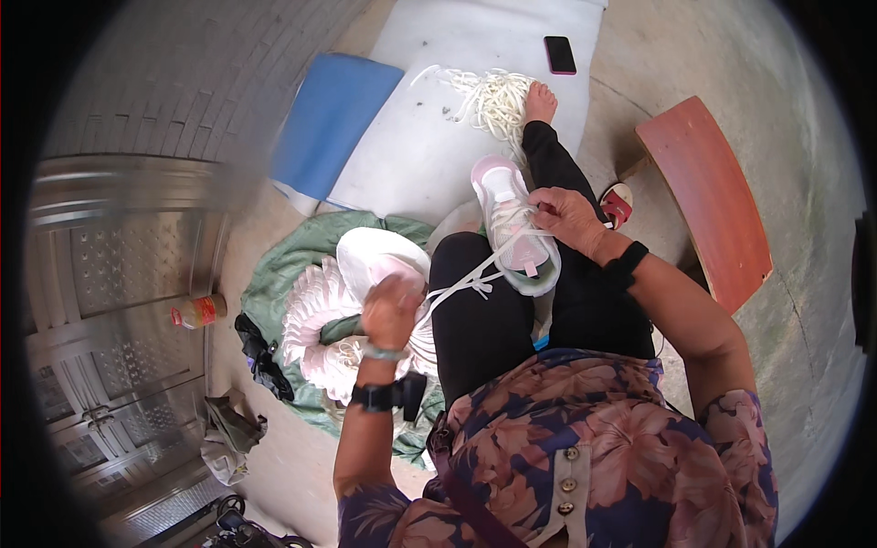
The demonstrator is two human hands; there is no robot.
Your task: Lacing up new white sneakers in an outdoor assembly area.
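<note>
A pink and white sneaker rests over my lap, its toe pointing away from me. My right hand is closed at its lacing, fingers pinching the white shoelace. From the sneaker the lace stretches left across my thigh toward my left hand. That hand is raised beside the lap and smeared by motion, so its fingers and any grip are unclear. Just beyond it lies a white, rounded shoe piece. A ring of pale pink shoe uppers is stacked close by.
The uppers lie on a green cloth. Ahead, a white sheet holds a heap of white laces and a phone. A blue mat lies left, a red-brown bench right, a bottle far left.
</note>
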